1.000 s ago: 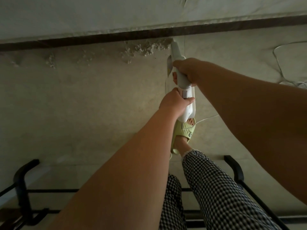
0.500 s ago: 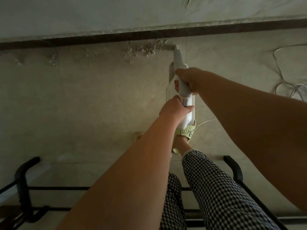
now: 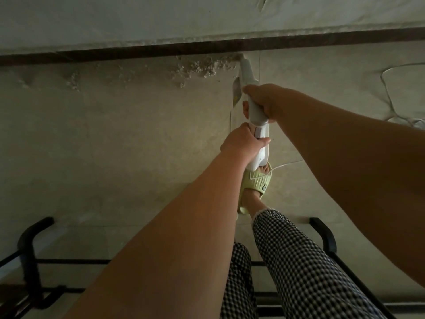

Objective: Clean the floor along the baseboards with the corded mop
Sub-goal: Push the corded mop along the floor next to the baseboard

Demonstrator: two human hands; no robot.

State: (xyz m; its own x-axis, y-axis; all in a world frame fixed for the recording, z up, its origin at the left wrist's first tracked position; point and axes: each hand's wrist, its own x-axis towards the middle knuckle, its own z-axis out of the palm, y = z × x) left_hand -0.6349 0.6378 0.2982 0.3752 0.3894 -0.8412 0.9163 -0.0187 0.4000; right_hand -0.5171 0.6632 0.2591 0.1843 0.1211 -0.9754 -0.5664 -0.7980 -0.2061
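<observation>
Floor (image 3: 115, 146): pale tile, dimly lit, running up to a dark baseboard (image 3: 161, 50) at the foot of a light wall (image 3: 161, 19). A patch of pale debris (image 3: 200, 67) lies on the floor just beside the baseboard. A black metal frame (image 3: 30, 249) stands along the near edge of the view.

The person's legs are in checked trousers (image 3: 299, 261); one foot in a green sandal (image 3: 255, 183) stands on the floor below the hands.

Mop (image 3: 253, 107): white, pointing away from the person, its far end at the baseboard, touching the right edge of the debris. A white cord (image 3: 391, 88) lies in loops on the floor at right, well apart from the mop's far end.

Right hand (image 3: 264, 100): fingers wrapped round the mop body, further from the person. Left hand (image 3: 241, 141): grasping the mop handle just behind it, thumb across the top.
</observation>
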